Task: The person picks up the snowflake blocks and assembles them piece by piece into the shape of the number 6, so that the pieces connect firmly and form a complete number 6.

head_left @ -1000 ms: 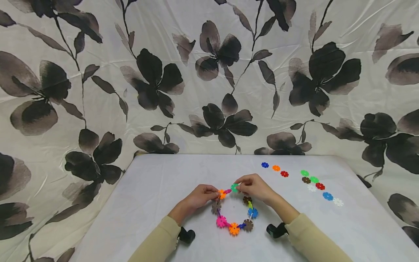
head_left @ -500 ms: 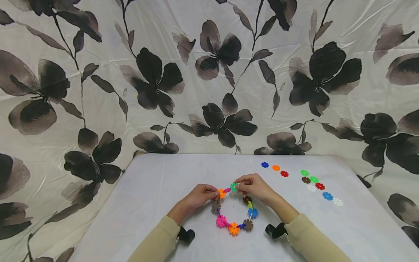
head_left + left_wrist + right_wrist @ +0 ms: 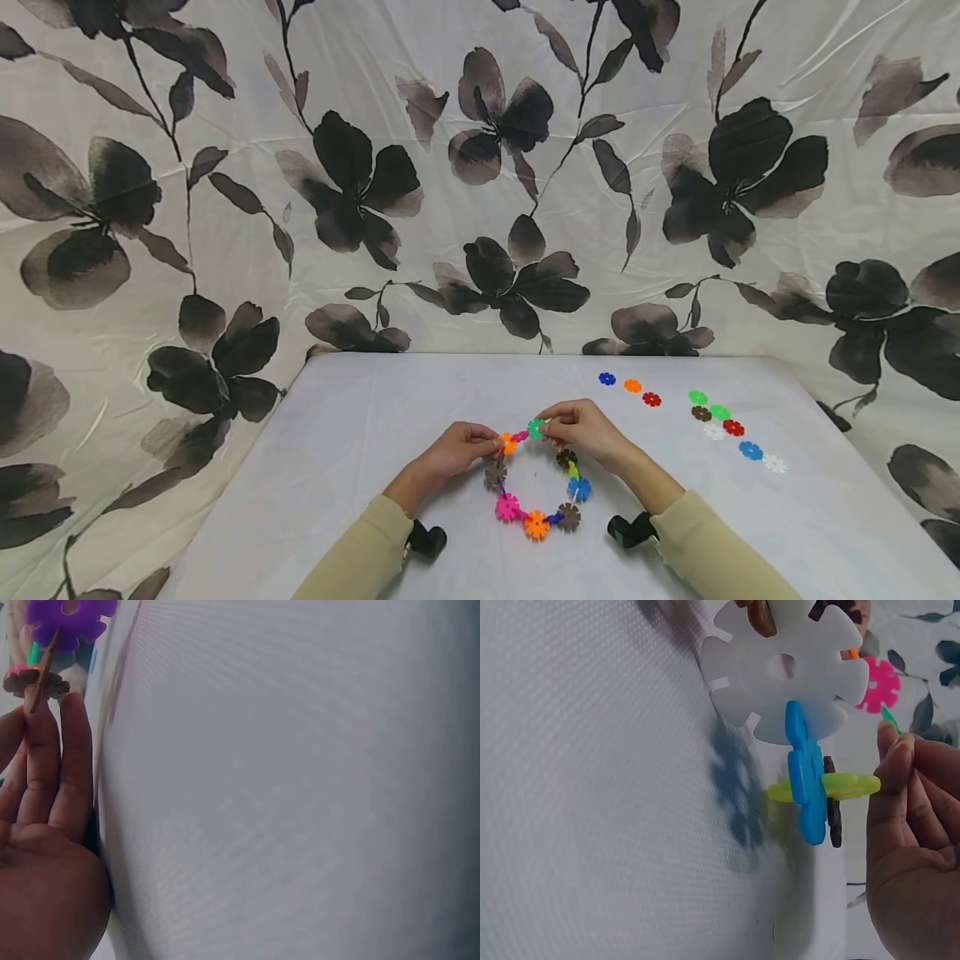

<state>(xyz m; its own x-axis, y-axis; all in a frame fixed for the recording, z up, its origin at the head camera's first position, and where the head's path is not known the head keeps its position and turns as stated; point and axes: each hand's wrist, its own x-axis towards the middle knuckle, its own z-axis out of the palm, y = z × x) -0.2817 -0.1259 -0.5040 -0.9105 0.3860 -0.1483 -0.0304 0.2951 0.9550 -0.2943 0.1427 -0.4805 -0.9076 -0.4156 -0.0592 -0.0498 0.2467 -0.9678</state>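
White table [image 3: 300, 475] | notched-disc ring [image 3: 536, 525] set on it | left hand [image 3: 459, 446] and right hand [image 3: 583, 427] at far arc: orange disc [image 3: 509, 444] and green disc [image 3: 535, 428] pinched respectively | dark-brown disc [image 3: 566, 459] placed nearer right hand, bodyward and rightward of green disc; join hidden

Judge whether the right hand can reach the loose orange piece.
Probably yes: nothing visible stands between the right hand and the loose orange piece, though the hand must likely release the green piece it pinches.
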